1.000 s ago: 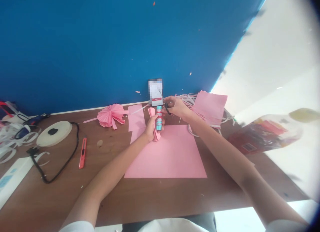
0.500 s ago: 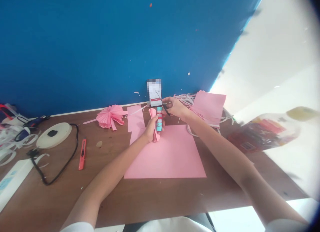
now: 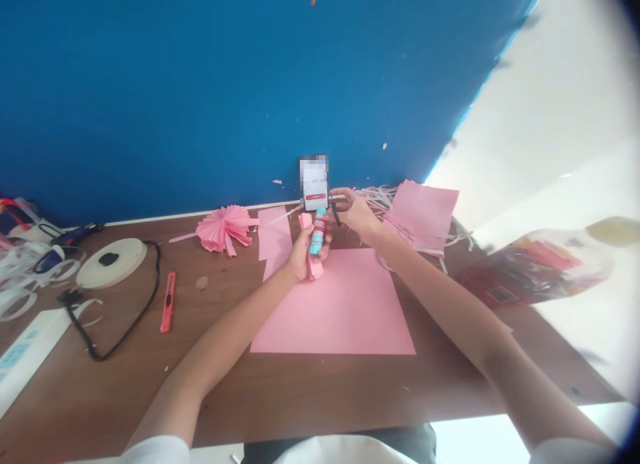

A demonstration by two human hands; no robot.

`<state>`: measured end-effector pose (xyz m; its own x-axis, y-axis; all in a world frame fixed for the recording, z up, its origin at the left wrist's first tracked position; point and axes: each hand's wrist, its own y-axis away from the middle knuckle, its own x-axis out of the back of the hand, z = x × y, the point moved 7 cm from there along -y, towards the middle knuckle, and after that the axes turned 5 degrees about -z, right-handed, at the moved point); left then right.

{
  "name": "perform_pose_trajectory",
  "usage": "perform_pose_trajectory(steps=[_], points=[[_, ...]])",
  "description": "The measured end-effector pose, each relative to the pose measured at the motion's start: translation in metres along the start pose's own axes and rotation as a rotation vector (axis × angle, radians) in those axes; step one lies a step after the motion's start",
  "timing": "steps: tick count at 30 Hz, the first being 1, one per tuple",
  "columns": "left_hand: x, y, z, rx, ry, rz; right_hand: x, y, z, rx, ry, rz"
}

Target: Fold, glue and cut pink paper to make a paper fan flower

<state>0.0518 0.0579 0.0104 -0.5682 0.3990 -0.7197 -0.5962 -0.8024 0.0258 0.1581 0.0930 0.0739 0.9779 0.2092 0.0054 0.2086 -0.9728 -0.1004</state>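
My left hand (image 3: 301, 254) is closed around a folded pink paper bundle (image 3: 311, 264) and a teal and red glue stick (image 3: 317, 231), held upright above a large pink sheet (image 3: 340, 304). My right hand (image 3: 353, 211) grips black-handled scissors (image 3: 334, 209) just right of the glue stick's top, blades pointing up toward a phone (image 3: 315, 182) that leans on the blue wall.
A pink paper fan (image 3: 225, 228) and a narrow pink piece (image 3: 274, 233) lie left of the hands. A red utility knife (image 3: 168, 301), a tape roll (image 3: 111, 261), a black cable and a white power strip (image 3: 25, 355) sit further left. Pink sheets (image 3: 425, 213) and white strips lie right, beside a plastic bag (image 3: 535, 267).
The glue stick and paper bundle in my left hand have tilted slightly. My right hand with the scissors has shifted a little up and closer to them.
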Motion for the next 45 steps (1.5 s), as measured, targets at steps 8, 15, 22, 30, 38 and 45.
perform_pose_trajectory(steps=[8,15,22,30,38,45], points=[[-0.006,0.005,0.003,0.077,0.17,-0.047,-0.003,-0.002,0.001,0.083,-0.011,0.011],[-0.005,0.005,0.005,0.094,0.235,-0.04,-0.009,0.001,0.003,0.197,0.015,0.066],[-0.009,0.009,0.0,0.141,0.191,-0.095,0.012,-0.003,-0.007,0.23,0.06,0.2],[-0.005,0.005,-0.003,0.074,0.058,-0.079,0.076,-0.003,-0.011,0.078,0.204,0.506],[0.009,-0.001,0.001,-0.035,-0.079,0.005,0.086,-0.009,0.009,0.054,0.316,0.535],[0.015,-0.003,0.007,-0.009,-0.119,0.046,0.058,-0.006,-0.006,-0.11,0.553,0.186]])
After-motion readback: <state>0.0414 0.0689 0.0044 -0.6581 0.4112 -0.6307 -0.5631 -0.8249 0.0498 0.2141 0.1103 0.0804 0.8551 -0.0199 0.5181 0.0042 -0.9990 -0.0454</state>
